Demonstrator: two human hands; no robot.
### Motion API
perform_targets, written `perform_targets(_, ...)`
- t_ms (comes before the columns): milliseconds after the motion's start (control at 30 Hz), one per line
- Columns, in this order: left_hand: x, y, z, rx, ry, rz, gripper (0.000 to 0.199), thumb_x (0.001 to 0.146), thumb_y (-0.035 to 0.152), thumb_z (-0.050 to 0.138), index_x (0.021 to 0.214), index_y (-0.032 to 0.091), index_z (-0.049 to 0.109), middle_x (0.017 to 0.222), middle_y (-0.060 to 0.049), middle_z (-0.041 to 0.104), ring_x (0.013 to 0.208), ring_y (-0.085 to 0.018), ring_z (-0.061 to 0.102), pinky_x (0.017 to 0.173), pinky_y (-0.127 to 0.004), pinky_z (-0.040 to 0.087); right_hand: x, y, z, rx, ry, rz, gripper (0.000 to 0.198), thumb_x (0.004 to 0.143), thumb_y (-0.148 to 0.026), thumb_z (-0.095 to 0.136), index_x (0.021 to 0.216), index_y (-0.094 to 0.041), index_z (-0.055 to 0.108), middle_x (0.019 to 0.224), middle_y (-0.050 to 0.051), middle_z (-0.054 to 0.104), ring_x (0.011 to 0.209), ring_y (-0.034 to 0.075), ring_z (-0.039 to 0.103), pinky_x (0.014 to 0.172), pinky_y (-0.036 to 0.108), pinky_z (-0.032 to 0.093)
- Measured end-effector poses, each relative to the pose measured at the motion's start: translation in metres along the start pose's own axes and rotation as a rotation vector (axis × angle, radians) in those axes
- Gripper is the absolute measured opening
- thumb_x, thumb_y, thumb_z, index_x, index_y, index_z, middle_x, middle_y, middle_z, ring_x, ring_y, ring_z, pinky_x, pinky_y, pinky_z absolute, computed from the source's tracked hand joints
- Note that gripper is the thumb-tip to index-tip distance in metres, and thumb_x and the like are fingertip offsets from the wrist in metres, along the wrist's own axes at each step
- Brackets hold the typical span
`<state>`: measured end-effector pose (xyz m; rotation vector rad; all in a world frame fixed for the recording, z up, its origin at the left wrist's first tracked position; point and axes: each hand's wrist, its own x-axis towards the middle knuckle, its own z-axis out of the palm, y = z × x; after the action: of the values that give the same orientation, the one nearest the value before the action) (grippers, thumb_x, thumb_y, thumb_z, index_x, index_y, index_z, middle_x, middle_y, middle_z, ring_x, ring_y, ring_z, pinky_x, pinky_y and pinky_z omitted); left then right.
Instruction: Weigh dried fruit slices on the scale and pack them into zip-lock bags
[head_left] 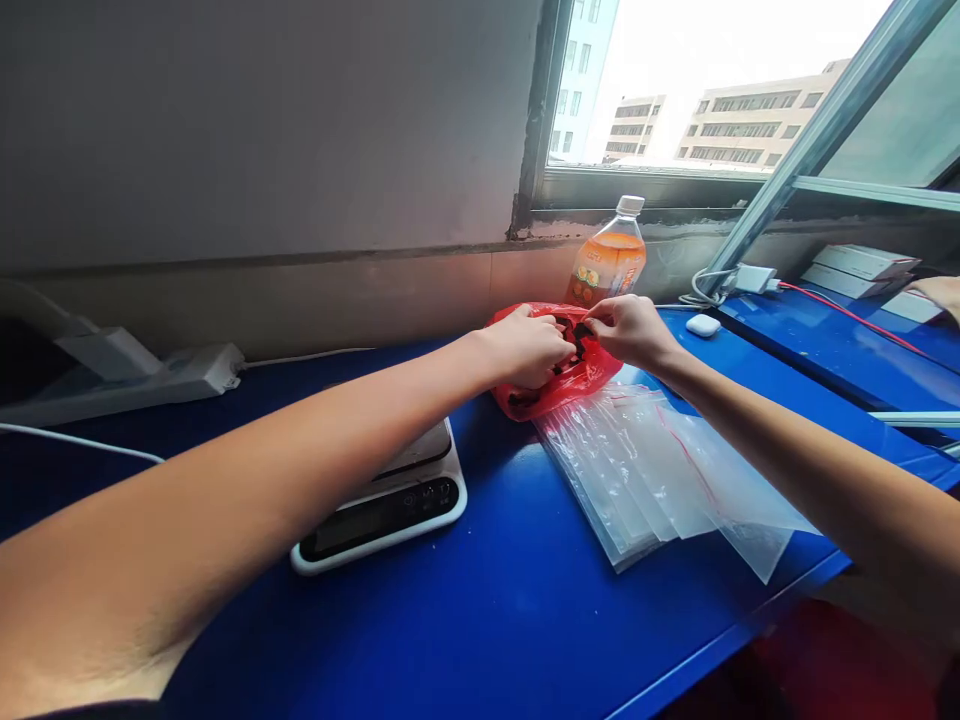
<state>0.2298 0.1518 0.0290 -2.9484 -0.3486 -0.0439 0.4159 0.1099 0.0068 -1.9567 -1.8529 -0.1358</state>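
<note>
A red plastic bag lies bunched up on the blue table, its mouth turned upward. Dark pieces show inside, too small and covered to name. My left hand reaches across from the left with curled fingers closed at the bag's mouth. From the right, my right hand pinches thumb and fingertips together at the opposite side of the opening, close to the dark pieces. Fingers partly hide the contents. A fanned stack of clear zip bags lies just in front of the red bag.
Under my left forearm sits a white kitchen scale. An orange drink bottle stands behind the bag. A white earbud case and charger lie right, a power strip left. Another person's hand shows near white boxes.
</note>
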Motion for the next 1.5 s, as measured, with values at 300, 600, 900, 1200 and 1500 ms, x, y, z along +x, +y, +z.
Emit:
perform_targets(300,0.001,0.002,0.003,0.106,-0.006,-0.062,0.02,0.082,0.016,0.054,0.085,0.016,0.075,0.097,-0.013,0.073,0.106,-0.031,0.059,0.095,-0.045,0.038,-0.016,-0.007,0.005,-0.206,-0.091,-0.098,0.039,0.078,-0.003,0.047,0.105,-0.012,0.074,0.106,0.016,0.07,0.093,0.024,0.065,0.081,0.03,0.047)
perform_targets(600,0.007,-0.001,0.015,0.116,-0.012,-0.152,0.021,0.084,0.021,0.056,0.091,0.017,0.076,0.107,-0.012,0.071,0.11,-0.028,0.057,0.096,-0.039,0.039,-0.055,-0.019,-0.013,-0.213,-0.308,-0.369,0.017,0.089,-0.023,0.057,0.096,-0.015,0.07,0.098,0.013,0.069,0.095,0.026,0.064,0.086,0.037,0.049)
perform_targets(900,0.014,0.005,0.022,0.148,0.008,-0.187,0.025,0.089,0.022,0.052,0.096,0.016,0.076,0.122,-0.015,0.063,0.12,-0.032,0.048,0.098,-0.044,0.038,-0.058,-0.012,-0.012,-0.15,-0.35,-0.417,0.014,0.088,-0.011,0.051,0.086,-0.015,0.065,0.096,0.012,0.065,0.088,0.022,0.061,0.08,0.032,0.047)
perform_targets(1200,0.011,-0.013,0.019,0.165,0.064,-0.146,0.026,0.09,0.019,0.049,0.088,0.012,0.074,0.113,-0.016,0.067,0.115,-0.031,0.052,0.092,-0.042,0.039,-0.061,-0.006,0.001,-0.12,-0.38,-0.42,0.013,0.091,-0.013,0.047,0.09,-0.015,0.06,0.095,0.012,0.062,0.089,0.022,0.058,0.082,0.033,0.047)
perform_targets(1500,0.007,-0.02,0.007,0.064,0.08,-0.236,0.024,0.087,0.024,0.052,0.083,0.015,0.074,0.101,-0.011,0.068,0.105,-0.027,0.055,0.082,-0.034,0.045,-0.063,-0.01,0.001,-0.128,-0.384,-0.424,0.012,0.091,-0.014,0.046,0.092,-0.014,0.059,0.096,0.013,0.061,0.092,0.023,0.058,0.082,0.034,0.047)
